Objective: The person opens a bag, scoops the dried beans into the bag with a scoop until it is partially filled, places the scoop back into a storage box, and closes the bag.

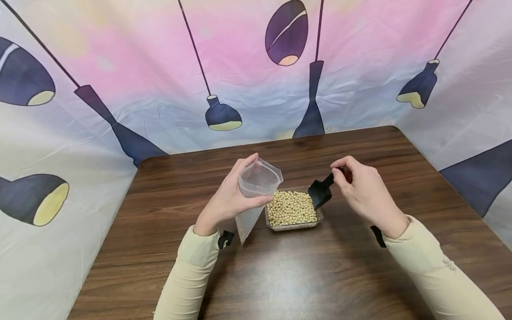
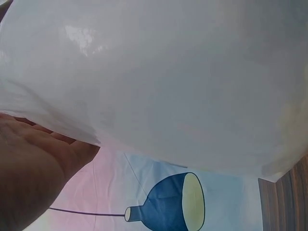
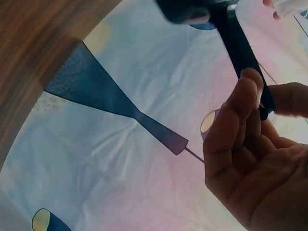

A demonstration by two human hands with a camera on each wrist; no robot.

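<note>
While the bag [image 1: 259, 186] gapes, scoop [image 1: 320, 194] overhangs tray's rim [image 1: 294, 228] — perhaps touching.

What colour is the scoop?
The scoop is black; the head view shows it best.

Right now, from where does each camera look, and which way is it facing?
Head: worn on the head, faces forward and down at the table and a clear tray of pale beans; both sleeves, the left hand and the right hand show.
Left wrist: worn there, faces the plastic bag close up, printed backdrop beyond; parts of the left hand show at the left edge.
Right wrist: worn there, faces the backdrop and the black scoop; mainly the right hand shows, gripping the scoop.
Head and right wrist share the scoop.
</note>
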